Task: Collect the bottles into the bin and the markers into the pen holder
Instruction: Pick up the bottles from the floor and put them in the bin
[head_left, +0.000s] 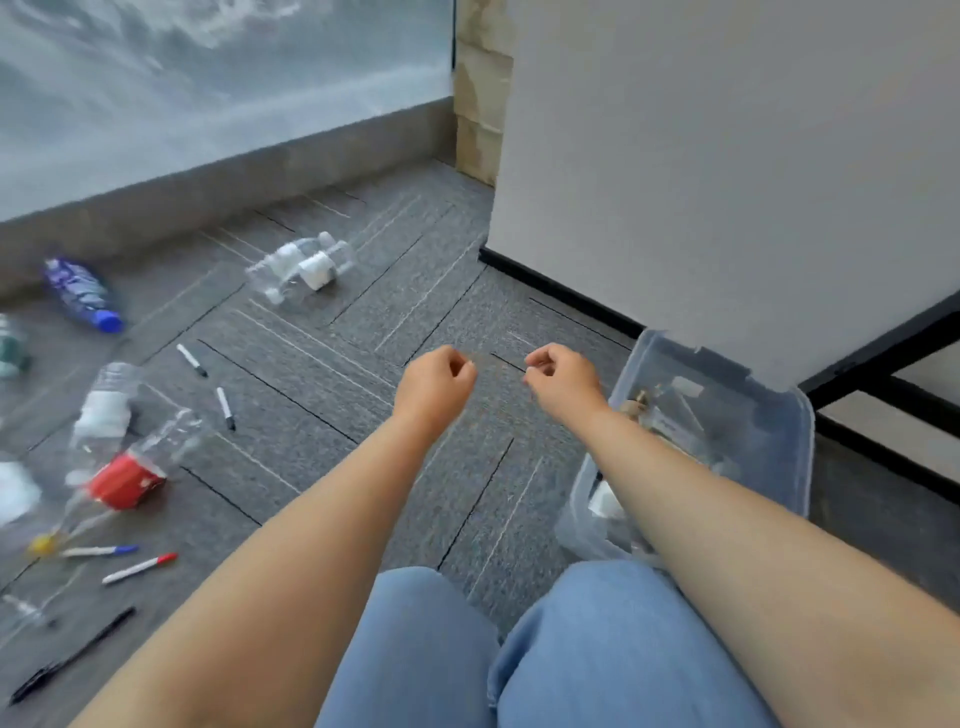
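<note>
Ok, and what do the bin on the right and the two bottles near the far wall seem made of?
The bin: translucent, faintly frosted plastic by the look; its contents show dimly through the wall. The two bottles: probably thin clear plastic, since the carpet shows through them, with white labels. Blur leaves their gloss unclear.

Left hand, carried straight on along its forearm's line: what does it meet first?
Probably only bare carpet, then the black baseboard of the white wall. The left hand points up and right; its height above the floor is unclear.
</note>
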